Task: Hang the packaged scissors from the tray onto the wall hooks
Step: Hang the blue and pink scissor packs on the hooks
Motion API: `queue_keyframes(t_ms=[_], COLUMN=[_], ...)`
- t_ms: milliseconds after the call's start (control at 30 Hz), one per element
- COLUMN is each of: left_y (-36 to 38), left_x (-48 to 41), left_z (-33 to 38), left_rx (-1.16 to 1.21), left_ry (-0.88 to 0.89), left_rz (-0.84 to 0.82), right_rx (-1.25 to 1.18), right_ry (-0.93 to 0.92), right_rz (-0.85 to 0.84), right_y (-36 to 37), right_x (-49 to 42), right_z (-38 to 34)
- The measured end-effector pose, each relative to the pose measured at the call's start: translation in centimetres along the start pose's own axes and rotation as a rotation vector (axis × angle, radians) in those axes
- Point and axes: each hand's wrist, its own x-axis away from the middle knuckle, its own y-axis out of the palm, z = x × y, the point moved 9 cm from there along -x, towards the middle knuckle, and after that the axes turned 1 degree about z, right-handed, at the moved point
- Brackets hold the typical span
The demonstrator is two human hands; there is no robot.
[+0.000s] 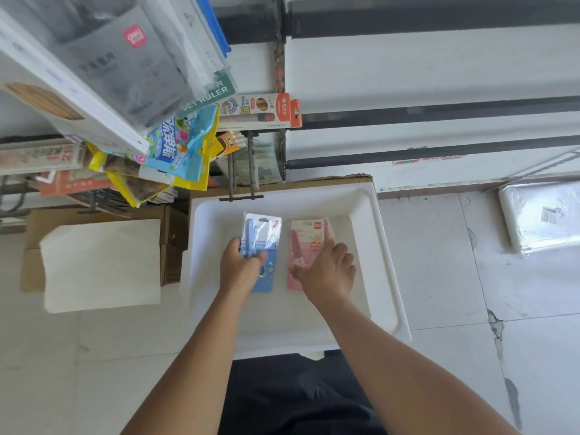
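Note:
A white tray [370,246] lies on the floor in front of me. In it are two packaged scissors. My left hand [240,266] grips the blue scissors pack [262,233] around its lower half, its top tilted up off the tray. The pink scissors pack [306,243] lies flat beside it on the right. My right hand [326,273] rests over its lower part with fingers spread, forefinger touching the card's right edge. A bare double-prong wall hook [241,183] juts out above the tray's far edge.
Hanging stationery and snack packs [175,146] crowd the wall rack at upper left, close to my head. A white foam block on a cardboard box [100,265] sits left of the tray. A wrapped white slab [539,215] lies on the tiled floor at right.

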Motion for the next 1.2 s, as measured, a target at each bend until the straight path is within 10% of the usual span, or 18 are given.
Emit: queue_keyframes(t_ms=[300, 833, 1200], left_y=[-2.9, -5.1, -7.8], left_x=[1.3, 7.8, 16.9], left_z=[2.4, 5.1, 16.6], left_rx=[0.244, 0.338, 0.456], left_ry=[0.063, 0.022, 0.338], left_rz=[-0.088, -0.242, -0.242], right_rx=[-0.134, -1.062, -1.277], right_ry=[0.097, 0.070, -0.155], right_rz=[-0.102, -0.189, -0.064], right_y=[0.2, -12.8, -24.5], right_x=[-1.0, 4.8, 10.9], right_z=[-0.3, 1.8, 1.5])
